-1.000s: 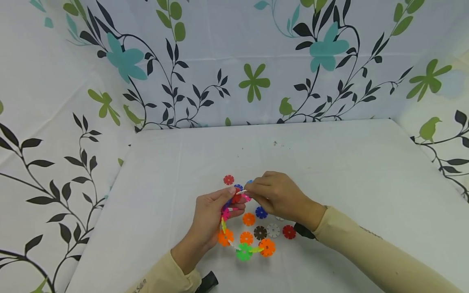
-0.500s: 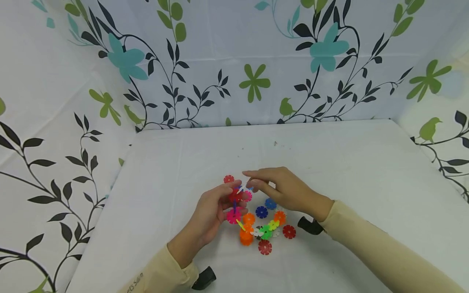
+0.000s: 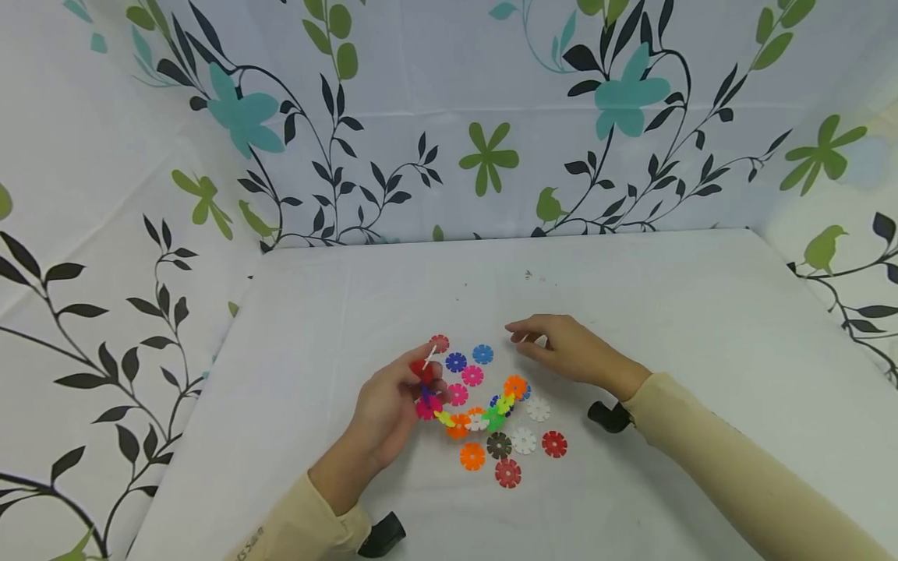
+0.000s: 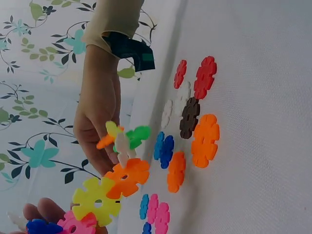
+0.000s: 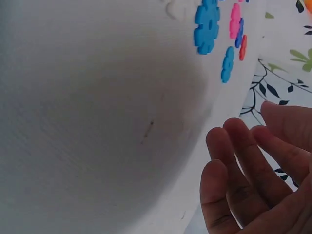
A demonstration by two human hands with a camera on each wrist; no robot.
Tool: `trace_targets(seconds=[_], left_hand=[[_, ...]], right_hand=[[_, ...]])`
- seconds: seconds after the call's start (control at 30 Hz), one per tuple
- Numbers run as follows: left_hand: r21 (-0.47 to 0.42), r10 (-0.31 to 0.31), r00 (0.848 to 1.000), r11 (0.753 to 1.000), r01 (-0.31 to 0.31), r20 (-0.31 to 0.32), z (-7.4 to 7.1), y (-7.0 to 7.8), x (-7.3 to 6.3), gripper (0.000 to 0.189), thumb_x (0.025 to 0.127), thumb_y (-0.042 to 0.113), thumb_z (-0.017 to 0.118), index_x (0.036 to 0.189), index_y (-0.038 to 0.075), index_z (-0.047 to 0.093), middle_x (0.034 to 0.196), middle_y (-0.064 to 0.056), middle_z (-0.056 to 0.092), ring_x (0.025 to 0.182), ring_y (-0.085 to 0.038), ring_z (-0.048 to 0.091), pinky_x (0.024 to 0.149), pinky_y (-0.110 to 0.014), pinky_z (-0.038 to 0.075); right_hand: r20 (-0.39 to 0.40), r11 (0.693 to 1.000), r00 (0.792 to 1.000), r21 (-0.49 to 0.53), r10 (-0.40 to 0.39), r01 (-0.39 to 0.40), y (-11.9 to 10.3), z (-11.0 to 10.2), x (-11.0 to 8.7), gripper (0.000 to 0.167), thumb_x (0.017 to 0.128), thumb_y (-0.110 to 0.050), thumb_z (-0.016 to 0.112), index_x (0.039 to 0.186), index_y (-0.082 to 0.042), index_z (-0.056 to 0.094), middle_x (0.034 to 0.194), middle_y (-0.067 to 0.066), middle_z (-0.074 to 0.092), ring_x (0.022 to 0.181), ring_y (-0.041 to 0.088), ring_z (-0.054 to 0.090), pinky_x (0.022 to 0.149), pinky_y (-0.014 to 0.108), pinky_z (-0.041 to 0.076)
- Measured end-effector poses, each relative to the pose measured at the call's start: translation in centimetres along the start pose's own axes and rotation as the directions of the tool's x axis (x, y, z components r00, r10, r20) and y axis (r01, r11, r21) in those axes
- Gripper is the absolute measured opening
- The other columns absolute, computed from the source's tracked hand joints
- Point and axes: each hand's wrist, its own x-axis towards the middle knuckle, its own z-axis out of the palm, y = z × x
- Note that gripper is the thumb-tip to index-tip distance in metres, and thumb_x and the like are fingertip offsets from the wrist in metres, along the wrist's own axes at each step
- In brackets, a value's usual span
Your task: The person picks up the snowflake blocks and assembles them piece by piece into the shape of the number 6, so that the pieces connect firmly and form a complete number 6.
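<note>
My left hand point(image 3: 389, 409) holds one end of a chain of slotted plastic flower discs, with its thumb and fingers at a red disc point(image 3: 422, 371). A white disc point(image 3: 430, 357) sticks up edge-on at that end. From the hand the chain runs right through pink, yellow, orange, white and green discs point(image 3: 494, 418) to an orange disc point(image 3: 515, 386). In the left wrist view, a yellow disc point(image 4: 84, 199) of the chain shows close up beside the fingers. My right hand point(image 3: 571, 347) is apart from the chain, fingers loosely bent, nothing between them in the right wrist view.
Loose flower discs lie flat on the white table point(image 3: 673, 312): a red one point(image 3: 554, 444), a dark brown one point(image 3: 499, 446), a light blue one point(image 3: 482, 354), and several others beneath and around the chain. A leaf-patterned cloth point(image 3: 421, 117) hangs behind the table.
My right hand has let go of the white disc at the chain's end and drawn away to the right. The left hand has moved slightly left; the chain's far end has swung up and right.
</note>
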Motion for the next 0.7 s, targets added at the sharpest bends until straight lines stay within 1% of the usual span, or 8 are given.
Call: trace_targets(seconds=[0.13,0.2,0.27,0.33,0.4,0.47,0.57,0.7], left_hand=[[-0.072,0.002,1.000,0.997,-0.003,-0.008,-0.2,0.1,0.1,0.049,0.095,0.009,0.034,0.141,0.003,0.050,0.101,-0.011,0.052,0.089,-0.021,0.052,0.083,-0.030,0.050],[-0.106,0.007,1.000,0.994,-0.006,0.001,-0.3,0.2,0.2,0.049,0.094,0.012,0.033,0.139,0.001,0.050,0.094,-0.008,0.050,0.079,-0.019,0.049,0.078,-0.030,0.049],[-0.128,0.014,1.000,0.992,-0.012,0.010,-0.5,0.2,0.2,0.049,0.095,0.018,0.034,0.139,0.002,0.048,0.090,-0.007,0.050,0.073,-0.018,0.048,0.074,-0.030,0.049],[-0.139,0.017,1.000,0.990,-0.014,0.021,-0.6,0.3,0.2,0.050,0.097,0.025,0.036,0.142,0.003,0.044,0.087,-0.006,0.050,0.070,-0.017,0.047,0.073,-0.030,0.050],[-0.140,0.015,0.999,0.990,-0.011,0.030,-0.6,0.4,0.2,0.049,0.099,0.032,0.041,0.142,0.007,0.042,0.086,-0.004,0.050,0.069,-0.015,0.047,0.072,-0.030,0.051],[-0.136,0.013,0.999,0.991,-0.008,0.037,-0.6,0.4,0.1,0.044,0.100,0.034,0.045,0.137,0.010,0.042,0.085,-0.004,0.050,0.069,-0.015,0.047,0.072,-0.029,0.051],[-0.145,0.007,0.998,0.989,0.002,0.061,-0.5,0.5,0.0,0.032,0.100,0.034,0.050,0.123,0.014,0.041,0.083,-0.002,0.049,0.068,-0.014,0.048,0.072,-0.028,0.051],[-0.178,-0.005,0.995,0.984,0.022,0.095,-0.5,0.6,0.0,0.024,0.100,0.032,0.051,0.113,0.015,0.041,0.080,-0.002,0.048,0.067,-0.015,0.047,0.071,-0.028,0.050]], right_hand=[[0.024,1.000,1.000,-0.003,0.011,-0.011,0.3,0.4,0.3,0.039,0.097,-0.019,0.069,0.135,-0.009,0.065,0.120,0.001,0.069,0.106,0.018,0.063,0.091,0.038,0.055],[0.038,1.000,0.999,-0.027,0.011,-0.010,0.2,0.7,0.6,0.040,0.096,-0.019,0.070,0.135,-0.009,0.066,0.117,0.000,0.068,0.104,0.017,0.062,0.090,0.036,0.055],[0.053,0.998,0.999,-0.069,0.008,-0.004,-0.2,0.9,1.1,0.041,0.096,-0.021,0.071,0.135,-0.010,0.066,0.114,0.000,0.068,0.102,0.017,0.062,0.089,0.035,0.055],[0.069,0.994,0.998,-0.106,0.013,-0.005,-0.8,1.2,1.7,0.042,0.095,-0.024,0.072,0.136,-0.013,0.066,0.112,0.000,0.067,0.099,0.016,0.062,0.087,0.033,0.055],[0.088,0.989,0.996,-0.148,0.018,-0.005,-1.2,1.4,2.2,0.044,0.095,-0.027,0.072,0.137,-0.015,0.065,0.111,0.001,0.065,0.095,0.015,0.061,0.085,0.033,0.055],[0.106,0.981,0.994,-0.194,0.027,-0.006,-1.5,1.7,2.7,0.045,0.095,-0.030,0.072,0.138,-0.018,0.065,0.112,0.002,0.063,0.092,0.014,0.061,0.083,0.031,0.055],[0.122,0.961,0.992,-0.277,0.039,-0.004,-1.8,2.1,3.3,0.047,0.095,-0.035,0.072,0.140,-0.023,0.064,0.113,0.003,0.061,0.090,0.014,0.060,0.082,0.031,0.055],[0.136,0.935,0.990,-0.355,0.041,0.010,-2.2,2.7,3.9,0.046,0.095,-0.038,0.072,0.139,-0.027,0.064,0.115,0.003,0.059,0.094,0.015,0.060,0.084,0.031,0.055]])
